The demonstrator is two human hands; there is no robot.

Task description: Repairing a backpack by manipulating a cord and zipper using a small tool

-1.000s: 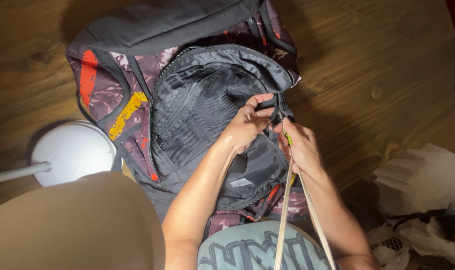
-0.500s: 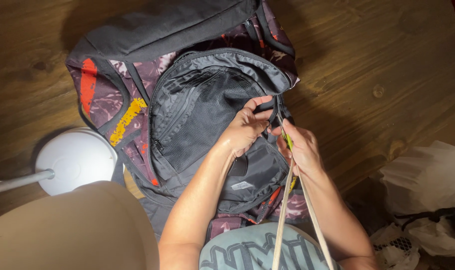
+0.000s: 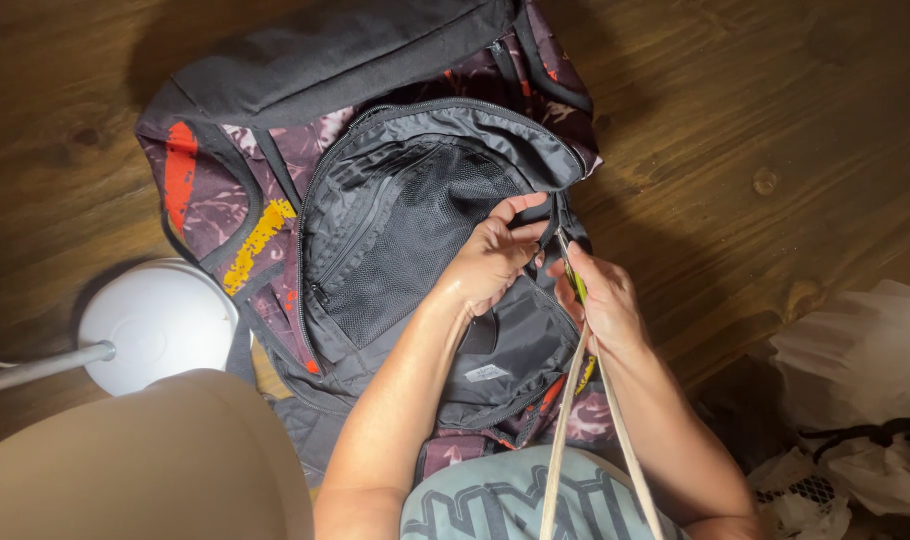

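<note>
Backpack (image 3: 275, 90) top beyond the edge

Left hand (image 3: 490, 262) gripping open backpack (image 3: 375, 230), right hand (image 3: 600, 300) beside

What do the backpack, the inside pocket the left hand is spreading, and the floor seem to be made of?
Backpack: woven synthetic fabric, matte, by its soft folds and printed pattern. Inside pocket: black mesh, its fine open weave visible beside the left hand. Floor: wood planks with a slight sheen, showing grain and knots; possibly laminate.

maroon-patterned black backpack (image 3: 275, 170), white lamp base (image 3: 155, 325)
</note>
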